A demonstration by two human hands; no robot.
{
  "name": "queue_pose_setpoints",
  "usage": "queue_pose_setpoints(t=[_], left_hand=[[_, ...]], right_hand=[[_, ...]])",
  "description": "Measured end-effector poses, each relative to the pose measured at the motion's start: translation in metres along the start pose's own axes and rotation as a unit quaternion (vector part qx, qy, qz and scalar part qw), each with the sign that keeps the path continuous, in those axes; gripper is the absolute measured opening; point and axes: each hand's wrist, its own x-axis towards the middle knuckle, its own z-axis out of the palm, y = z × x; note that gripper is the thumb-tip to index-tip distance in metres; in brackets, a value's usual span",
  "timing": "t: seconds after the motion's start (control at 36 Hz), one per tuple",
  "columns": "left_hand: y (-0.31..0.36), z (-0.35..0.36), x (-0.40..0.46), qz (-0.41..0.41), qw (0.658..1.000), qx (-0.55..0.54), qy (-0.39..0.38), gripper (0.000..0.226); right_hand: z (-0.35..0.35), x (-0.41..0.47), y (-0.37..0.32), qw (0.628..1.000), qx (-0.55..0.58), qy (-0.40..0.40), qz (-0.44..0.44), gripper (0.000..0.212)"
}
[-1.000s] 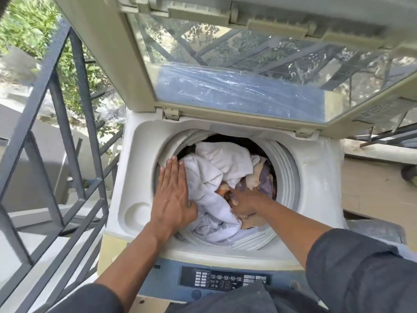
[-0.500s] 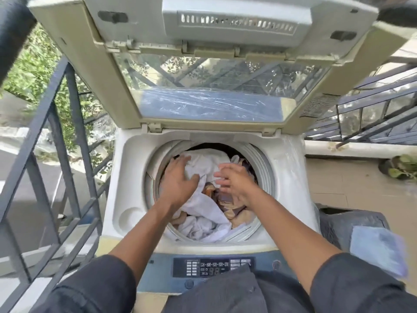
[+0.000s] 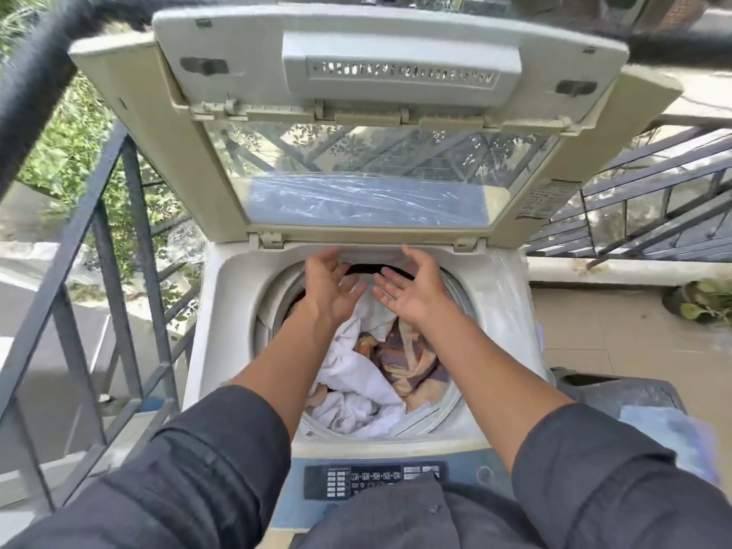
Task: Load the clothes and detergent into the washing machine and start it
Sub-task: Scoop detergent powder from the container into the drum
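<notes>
Clothes fill drum; raised lid overhead.

Outdoor home balcony or terrace used as a laundry spot. A top-loading washing machine stands against a dark metal railing, green foliage beyond it. Tiled floor on the right, more railing bars behind.

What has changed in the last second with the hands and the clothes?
Both hands have let go of the clothes and lifted toward the back of the tub. The left hand and right hand are now open and empty. The clothes stay in the tub, and the lid stays open.
</notes>
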Motion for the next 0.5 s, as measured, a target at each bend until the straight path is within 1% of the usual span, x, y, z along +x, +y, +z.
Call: queue_pose_setpoints(t=[0.03, 0.06, 0.11, 0.14, 0.28, 0.5], left_hand=[[-0.0009, 0.0012, 0.0006, -0.002, 1.0, -0.013, 0.005, 0.04], [-0.0017, 0.0022, 0.0008, -0.002, 1.0, -0.026, 0.008, 0.048], [-0.0036, 0.0033, 0.0015, -0.006, 0.999, -0.044, 0.007, 0.064], [-0.0042, 0.0032, 0.0025, -0.007, 0.999, -0.049, 0.009, 0.067], [-0.0027, 0.0044, 0.0043, -0.014, 0.999, -0.046, 0.022, 0.064], [0.0009, 0.0055, 0.0062, -0.021, 0.999, -0.034, 0.031, 0.063]], right_hand=[[0.0013, 0.0004, -0.0002, 1.0, 0.014, -0.001, -0.001, 0.042], [0.0026, 0.0004, -0.0005, 1.0, 0.025, -0.004, -0.002, 0.045], [0.0036, 0.001, -0.001, 0.999, 0.035, -0.007, -0.004, 0.043], [0.0038, 0.0016, -0.0013, 0.999, 0.036, -0.006, -0.004, 0.044], [0.005, 0.0062, 0.001, 0.999, 0.045, 0.004, -0.009, 0.054], [0.0065, 0.0039, 0.0016, 0.998, 0.054, 0.003, -0.017, 0.051]])
